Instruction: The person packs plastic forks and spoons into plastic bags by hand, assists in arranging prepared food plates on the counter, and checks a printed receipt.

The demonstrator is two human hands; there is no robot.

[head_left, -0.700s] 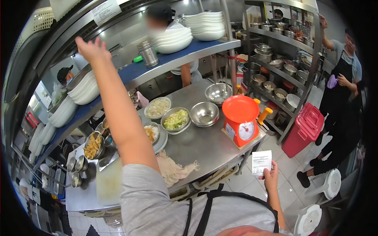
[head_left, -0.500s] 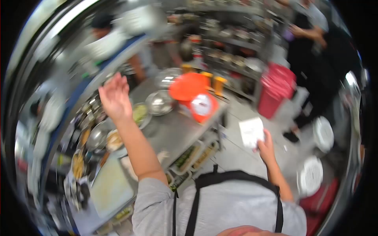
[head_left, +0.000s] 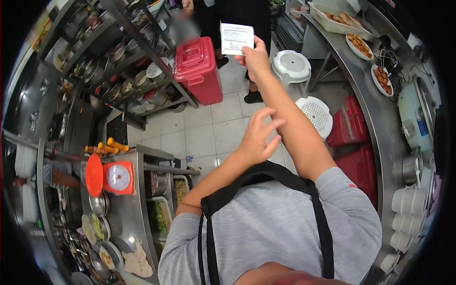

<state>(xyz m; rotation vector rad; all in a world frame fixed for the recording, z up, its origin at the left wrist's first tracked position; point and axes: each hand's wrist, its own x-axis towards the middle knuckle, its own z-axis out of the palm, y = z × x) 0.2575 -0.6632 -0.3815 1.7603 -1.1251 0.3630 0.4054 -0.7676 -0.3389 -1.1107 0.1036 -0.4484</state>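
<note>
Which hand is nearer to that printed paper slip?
Right. The right hand holds the paper slip near a lower corner; the empty left hand is apart from it, closer to the person's body.

The slip sits in the right hand (bin left of it, stools right).

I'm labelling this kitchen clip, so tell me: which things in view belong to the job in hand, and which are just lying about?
Belongs, as far as shown:
- printed slip, held in the right hand
- left hand, raised, with nothing visible in it

Apparently just lying about:
- orange scale
- crumpled cloth
- lidded red bin
- white stools
</note>
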